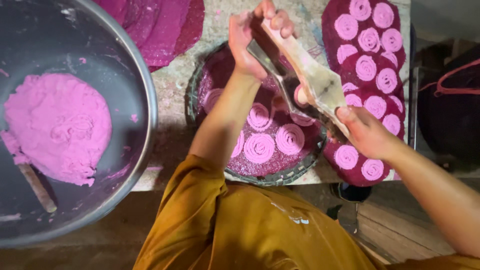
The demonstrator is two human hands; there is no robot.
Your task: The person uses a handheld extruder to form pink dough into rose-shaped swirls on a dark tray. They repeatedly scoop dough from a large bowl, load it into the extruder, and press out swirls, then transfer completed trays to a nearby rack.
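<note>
Pressing: a wooden dough press (305,75) is held over a round mesh tray (300,167), and pink dough is seen at its underside near the middle.
Left grip: the left hand (252,42) is closed fully round the far end of the press handles, fingers wrapped over the top.
Right grip: the right hand (367,132) is closed on the near end of the press, with the thumb laid on the upper face.
Press relative to the grips: the press spans between the two hands, tilted, its far end higher in the picture; the barrel lies roughly midway between them.
Tray contents: pink dough spirals (260,147) are laid in the tray, close together but mostly apart.
Neighbouring pieces: more spirals rest on dark red mats (332,30) to the right, on the counter (172,85).
Dough supply: a mound of pink dough (55,125) sits in a large metal basin (145,95) to the left, with a wooden stick (37,187) beside it.
Risk, overlap: a new coil could be laid onto a finished spiral, since little bare mesh is left beneath the press.
Risk, broken strand: the strand could be snapped if the press were lifted or jerked unevenly by either hand.
Risk, smearing: the left forearm (225,120) crosses low over the tray, so spirals beneath it could be brushed and flattened.
</note>
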